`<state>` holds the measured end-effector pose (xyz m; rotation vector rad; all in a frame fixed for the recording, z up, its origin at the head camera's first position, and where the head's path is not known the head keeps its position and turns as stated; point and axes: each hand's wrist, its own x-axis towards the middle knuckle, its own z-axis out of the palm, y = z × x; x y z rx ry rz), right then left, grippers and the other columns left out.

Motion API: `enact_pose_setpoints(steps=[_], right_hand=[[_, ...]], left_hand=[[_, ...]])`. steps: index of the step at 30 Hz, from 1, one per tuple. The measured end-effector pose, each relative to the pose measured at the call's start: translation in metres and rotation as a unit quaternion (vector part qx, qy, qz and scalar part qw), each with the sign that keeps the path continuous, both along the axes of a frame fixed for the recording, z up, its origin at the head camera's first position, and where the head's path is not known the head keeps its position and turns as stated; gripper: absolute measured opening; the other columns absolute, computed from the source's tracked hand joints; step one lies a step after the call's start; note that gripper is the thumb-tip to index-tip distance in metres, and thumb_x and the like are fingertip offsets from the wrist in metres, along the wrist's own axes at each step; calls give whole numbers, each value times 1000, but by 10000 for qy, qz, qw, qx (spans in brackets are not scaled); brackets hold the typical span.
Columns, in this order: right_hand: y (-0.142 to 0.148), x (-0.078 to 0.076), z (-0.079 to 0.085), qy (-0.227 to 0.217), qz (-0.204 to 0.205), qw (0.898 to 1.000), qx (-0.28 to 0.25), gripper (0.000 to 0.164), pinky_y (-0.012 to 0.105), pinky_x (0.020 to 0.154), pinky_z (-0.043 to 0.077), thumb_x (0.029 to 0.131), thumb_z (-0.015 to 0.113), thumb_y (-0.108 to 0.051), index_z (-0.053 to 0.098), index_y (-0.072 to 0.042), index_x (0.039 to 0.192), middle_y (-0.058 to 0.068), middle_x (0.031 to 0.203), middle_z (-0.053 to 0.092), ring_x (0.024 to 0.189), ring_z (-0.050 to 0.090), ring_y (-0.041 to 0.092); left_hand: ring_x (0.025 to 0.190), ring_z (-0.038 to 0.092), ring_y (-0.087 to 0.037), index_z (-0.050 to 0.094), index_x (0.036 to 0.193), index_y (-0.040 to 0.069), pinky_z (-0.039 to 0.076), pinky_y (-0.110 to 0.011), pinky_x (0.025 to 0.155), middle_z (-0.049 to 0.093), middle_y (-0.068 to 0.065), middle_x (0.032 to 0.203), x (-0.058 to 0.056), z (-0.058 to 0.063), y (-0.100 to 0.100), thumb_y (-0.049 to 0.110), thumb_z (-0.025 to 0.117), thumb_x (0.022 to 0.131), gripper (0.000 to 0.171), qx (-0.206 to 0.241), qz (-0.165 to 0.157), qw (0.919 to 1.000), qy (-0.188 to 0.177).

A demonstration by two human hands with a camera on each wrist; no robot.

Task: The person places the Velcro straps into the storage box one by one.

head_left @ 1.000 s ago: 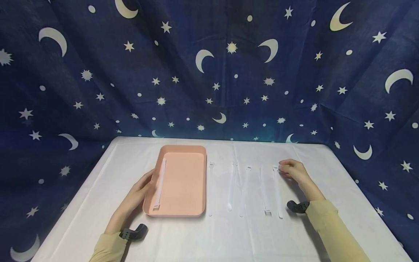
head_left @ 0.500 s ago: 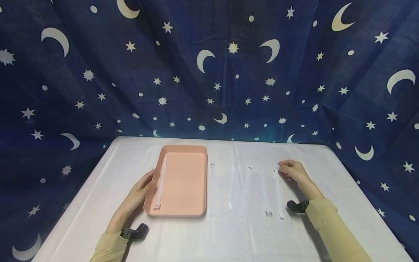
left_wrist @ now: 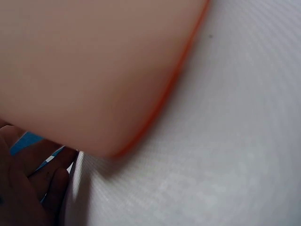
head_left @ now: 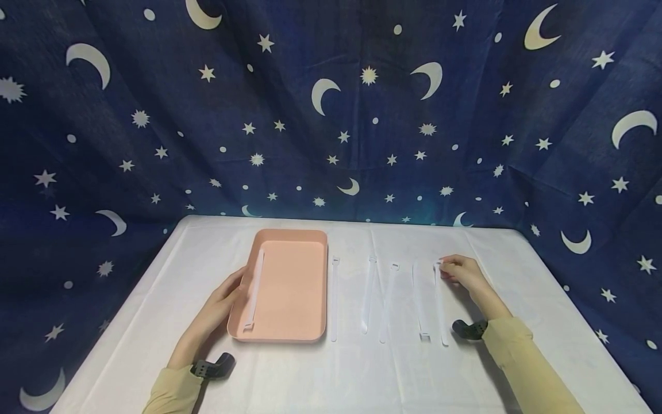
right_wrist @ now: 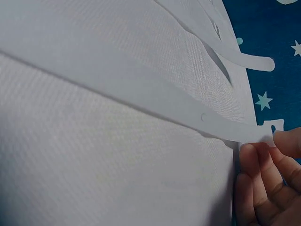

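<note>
My right hand [head_left: 464,273] pinches the slotted end of a white plastic strap [head_left: 441,310] between thumb and fingers. In the right wrist view, that strap [right_wrist: 202,115] bends up toward the pinched end, while the rest runs along the cloth. At the left, my left hand [head_left: 219,299] touches the left side of a shallow pink tray [head_left: 292,287], its fingers extended along the outer wall. One white strap [head_left: 255,290] lies lengthwise inside the tray, slotted end nearest me. In the left wrist view the tray's side [left_wrist: 103,70] hides part of the left fingers [left_wrist: 42,155].
Several more white straps lie in a row between the tray and my right hand, including one strap [head_left: 334,299] beside the tray and another [head_left: 417,299] with its slotted end toward me. White cloth covers the table [head_left: 362,379]. A starry blue curtain [head_left: 289,103] hangs behind.
The right fingers have shifted slightly on the strap's slotted end, which now looks a little lifted and tilted. My left hand and the tray stay put.
</note>
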<state>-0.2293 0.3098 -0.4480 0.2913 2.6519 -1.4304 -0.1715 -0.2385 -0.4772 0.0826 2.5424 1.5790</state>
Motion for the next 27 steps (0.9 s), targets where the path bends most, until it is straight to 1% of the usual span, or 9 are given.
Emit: enact_pose_setpoints(steps=[5,8,17,23,27], right_hand=[[-1,2,-1,-81,-149,9998,-73,39,17,62,52,95,55,-17,53,12,121,-11,78,62,69,59,-1],[-2,2,-2,-75,-171,9997,-143,38,16,63,53,96,54,-17,53,12,120,-10,81,61,69,59,-1],[-1,4,2,-84,-250,9989,-381,32,16,64,53,96,55,-16,55,10,114,-13,74,60,67,59,-2],[-2,7,9,-10,-205,9994,-275,33,18,65,53,96,55,-17,54,10,115,-13,75,61,69,57,-2],[-2,8,13,32,-162,9997,-197,35,18,65,53,97,53,-18,53,10,117,-13,76,61,70,57,-2]], left_hand=[[148,15,-41,25,153,21,17,-63,118,22,-16,160,0,0,0,44,42,101,59,-24,17,10000,-27],[148,15,-41,25,153,21,17,-64,117,22,-16,160,0,0,0,44,42,101,59,-40,15,10000,-21],[148,16,-42,25,153,20,18,-63,117,23,-17,159,1,3,0,39,43,102,57,-23,-74,10000,63],[147,16,-43,26,152,19,18,-64,117,23,-18,159,1,2,-1,37,43,102,56,39,-119,9998,129],[147,16,-43,26,153,19,19,-64,117,23,-18,159,1,1,0,37,42,102,56,23,-101,9999,96]])
